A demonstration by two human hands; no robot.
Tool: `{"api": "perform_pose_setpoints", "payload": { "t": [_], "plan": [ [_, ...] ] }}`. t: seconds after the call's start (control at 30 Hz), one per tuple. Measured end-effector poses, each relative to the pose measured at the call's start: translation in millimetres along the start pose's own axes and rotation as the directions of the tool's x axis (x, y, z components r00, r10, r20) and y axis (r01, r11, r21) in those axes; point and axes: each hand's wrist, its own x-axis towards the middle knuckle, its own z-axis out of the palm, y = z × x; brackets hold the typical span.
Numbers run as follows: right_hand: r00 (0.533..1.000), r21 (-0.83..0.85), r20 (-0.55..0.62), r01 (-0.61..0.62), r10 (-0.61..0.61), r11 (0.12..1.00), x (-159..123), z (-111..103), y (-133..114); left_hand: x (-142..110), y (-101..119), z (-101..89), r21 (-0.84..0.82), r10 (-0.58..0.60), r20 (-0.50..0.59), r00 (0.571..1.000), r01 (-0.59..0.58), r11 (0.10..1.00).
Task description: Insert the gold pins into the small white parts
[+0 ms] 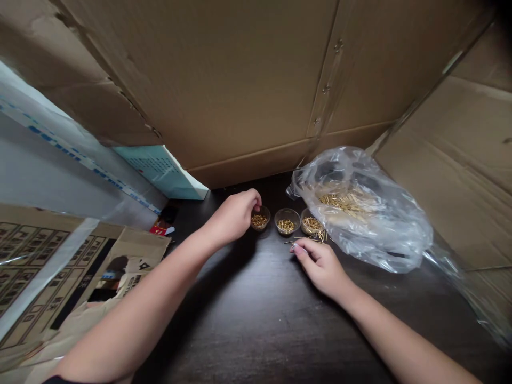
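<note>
Three small clear cups of thin gold pins stand in a row on the dark table (pixel 256 320). My left hand (pixel 234 216) is curled, its fingertips over the rim of the left cup (pixel 260 218). The middle cup (pixel 287 222) and the right cup (pixel 311 224) stand free. My right hand (pixel 320 264) rests on the table in front of them, fingers pinched together near a few loose gold pins (pixel 304 240); what it pinches is too small to see. A clear plastic bag (pixel 360 213) holding more gold pins lies just right of the cups.
Tall cardboard boxes wall in the back (pixel 240 80) and the right (pixel 460 160). At the left lie a white and blue box (pixel 164 170), flattened printed cardboard (pixel 60 266) and a small red item (pixel 160 229).
</note>
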Motion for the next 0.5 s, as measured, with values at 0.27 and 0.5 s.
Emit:
{"api": "perform_pose_setpoints", "payload": {
  "t": [0.27, 0.5],
  "plan": [
    [0.999, -0.045, -0.009, 0.047, -0.048, 0.998, -4.8, 4.2, 10.8, 35.5, 23.7, -2.1, 0.46, -0.169, 0.537, 0.827, -0.119, 0.88],
    [1.0, -0.012, 0.009, 0.023, -0.023, 1.0, 0.3, 3.7, 9.9, 55.1, 33.5, 1.7, 0.525, -0.179, 0.599, 0.78, -0.214, 0.824]
  ]
}}
